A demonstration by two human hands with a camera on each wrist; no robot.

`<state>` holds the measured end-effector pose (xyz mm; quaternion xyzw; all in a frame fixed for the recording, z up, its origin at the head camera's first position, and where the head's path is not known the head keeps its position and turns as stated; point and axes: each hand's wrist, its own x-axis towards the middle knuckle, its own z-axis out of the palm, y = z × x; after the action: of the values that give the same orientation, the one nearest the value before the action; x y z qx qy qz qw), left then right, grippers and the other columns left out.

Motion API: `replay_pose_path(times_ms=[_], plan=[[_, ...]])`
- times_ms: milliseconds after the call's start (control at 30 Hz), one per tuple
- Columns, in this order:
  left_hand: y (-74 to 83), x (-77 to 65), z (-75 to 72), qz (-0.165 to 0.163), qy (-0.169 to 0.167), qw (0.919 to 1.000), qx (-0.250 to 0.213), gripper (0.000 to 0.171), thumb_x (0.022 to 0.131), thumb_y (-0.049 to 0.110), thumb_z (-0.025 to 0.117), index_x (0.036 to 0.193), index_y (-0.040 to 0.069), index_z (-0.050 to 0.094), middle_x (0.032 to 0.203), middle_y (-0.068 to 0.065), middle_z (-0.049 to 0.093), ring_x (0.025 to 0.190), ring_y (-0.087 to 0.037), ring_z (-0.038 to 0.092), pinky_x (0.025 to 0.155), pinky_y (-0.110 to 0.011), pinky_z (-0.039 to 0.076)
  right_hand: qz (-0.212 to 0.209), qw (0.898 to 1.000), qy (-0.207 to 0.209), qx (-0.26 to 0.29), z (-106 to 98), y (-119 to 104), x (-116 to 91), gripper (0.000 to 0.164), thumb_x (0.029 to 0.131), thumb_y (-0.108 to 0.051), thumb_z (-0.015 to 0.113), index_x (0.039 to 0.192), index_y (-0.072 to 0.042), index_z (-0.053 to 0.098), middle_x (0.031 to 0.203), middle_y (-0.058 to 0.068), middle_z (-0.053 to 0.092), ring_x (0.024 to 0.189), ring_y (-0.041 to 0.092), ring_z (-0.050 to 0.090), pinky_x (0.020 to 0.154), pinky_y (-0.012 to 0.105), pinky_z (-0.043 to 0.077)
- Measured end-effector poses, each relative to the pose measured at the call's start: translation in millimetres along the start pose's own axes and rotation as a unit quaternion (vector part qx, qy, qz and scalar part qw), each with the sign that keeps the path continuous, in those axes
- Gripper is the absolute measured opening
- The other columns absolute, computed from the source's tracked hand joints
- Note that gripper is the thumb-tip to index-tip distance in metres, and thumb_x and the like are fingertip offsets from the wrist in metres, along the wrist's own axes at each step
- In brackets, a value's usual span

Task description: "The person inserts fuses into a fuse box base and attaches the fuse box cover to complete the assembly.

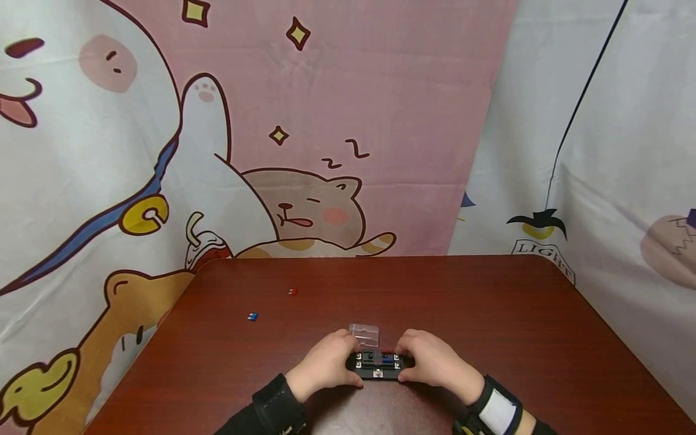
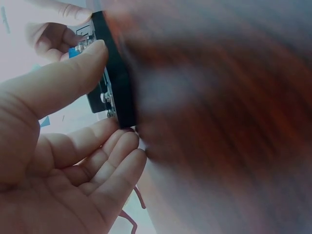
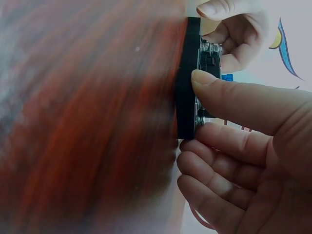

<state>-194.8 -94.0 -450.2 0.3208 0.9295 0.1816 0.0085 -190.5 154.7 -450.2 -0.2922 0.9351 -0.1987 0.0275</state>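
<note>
Directly in front of me lies a black terminal block (image 1: 379,366) with metal screws and small dark and blue parts on its top. My left hand (image 1: 330,361) grips its left end, and in the left wrist view the thumb (image 2: 83,68) presses along its long side with the fingers at the end. My right hand (image 1: 435,362) holds the right end the same way, as the thumb (image 3: 214,84) shows in the right wrist view. Just behind the block is a clear plastic cover (image 1: 364,334). A bit of red shows behind the block near the right fingers.
A small blue piece (image 1: 252,316) and a small red piece (image 1: 293,291) lie farther back to the left on the brown wooden table (image 1: 489,302). Behind the table hangs a cartoon-printed cloth (image 1: 413,121).
</note>
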Motion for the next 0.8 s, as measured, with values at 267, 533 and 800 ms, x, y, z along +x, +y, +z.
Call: replay_pose_path(times_ms=[267,533,800], plan=[[-4.0,-4.3,-3.8,0.014,0.015,0.9991,-0.036,0.047,0.066,0.034,0.091,0.1,0.008,0.072,0.09,0.002,0.064,0.081,-0.006,0.053,0.076,-0.026,0.047,0.001,1.0,0.005,-0.002,1.3,-0.1,-0.6,0.034,0.069,-0.031,0.09,0.093,-0.014,0.072,0.086,-0.009,0.058,0.075,0.006,0.05,0.069,0.033,0.048],[-9.0,-11.7,-16.3,-0.017,-0.007,0.9976,-0.067,0.041,0.074,0.032,0.087,0.1,0.005,0.07,0.091,-0.001,0.064,0.081,-0.008,0.054,0.073,-0.031,0.049,0.001,1.0,0.007,0.0,1.1,0.1,-1.5,0.034,0.069,-0.03,0.09,0.093,-0.014,0.072,0.087,-0.008,0.059,0.076,0.006,0.052,0.07,0.034,0.049],[-27.3,-19.6,-29.2,-0.03,0.035,0.9976,-0.051,0.037,0.076,0.026,0.086,0.097,0.002,0.069,0.089,-0.005,0.064,0.081,-0.018,0.06,0.071,-0.038,0.05,-0.004,1.0,0.008,-0.006,0.1,-1.6,-1.5,0.033,0.069,-0.03,0.089,0.092,-0.013,0.072,0.086,-0.007,0.059,0.077,0.007,0.053,0.07,0.034,0.049]])
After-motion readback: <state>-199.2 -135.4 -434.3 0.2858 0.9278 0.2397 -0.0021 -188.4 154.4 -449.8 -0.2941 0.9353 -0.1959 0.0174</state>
